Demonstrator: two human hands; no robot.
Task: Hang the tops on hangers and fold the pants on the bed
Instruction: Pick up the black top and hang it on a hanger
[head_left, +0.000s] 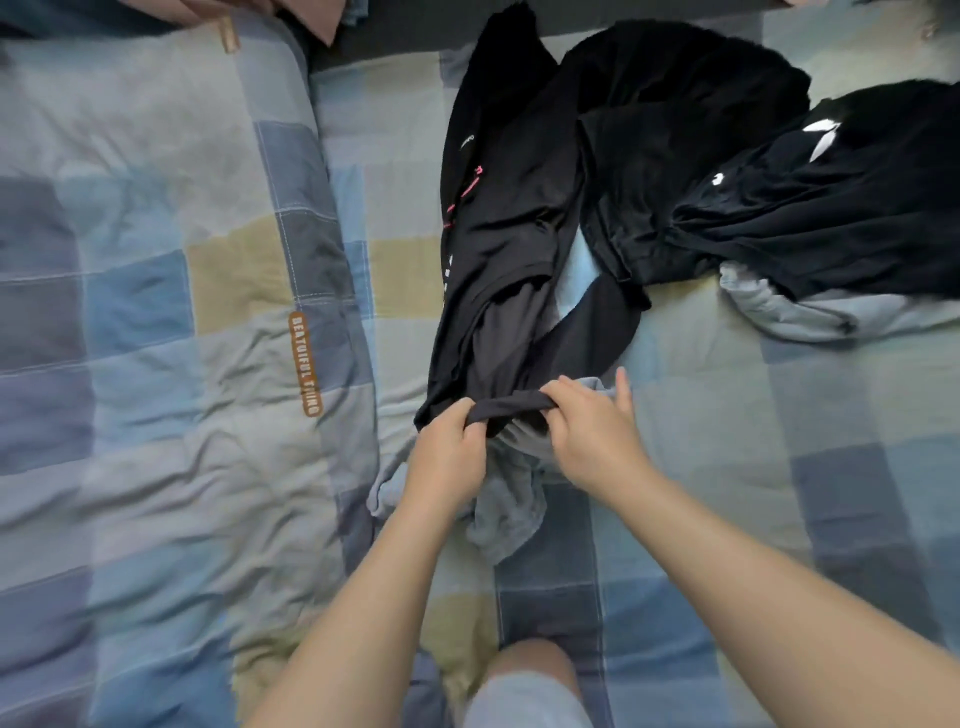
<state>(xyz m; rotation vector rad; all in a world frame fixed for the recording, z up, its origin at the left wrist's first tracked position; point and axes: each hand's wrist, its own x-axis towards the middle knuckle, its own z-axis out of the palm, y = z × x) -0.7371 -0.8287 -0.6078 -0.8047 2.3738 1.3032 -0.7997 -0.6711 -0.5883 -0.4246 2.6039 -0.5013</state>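
L hand (452, 447) & R hand (587, 431) both pinch the near edge of black pink-print garment (498, 208), prob pants, lying mid-bed. Risk: grey garment (509, 514) underneath touches it, may drag along on lift; far end could snag black clothes pile (675, 156). Surface: soft, wrinkled checked quilt (156, 260); bedroom, little else visible.
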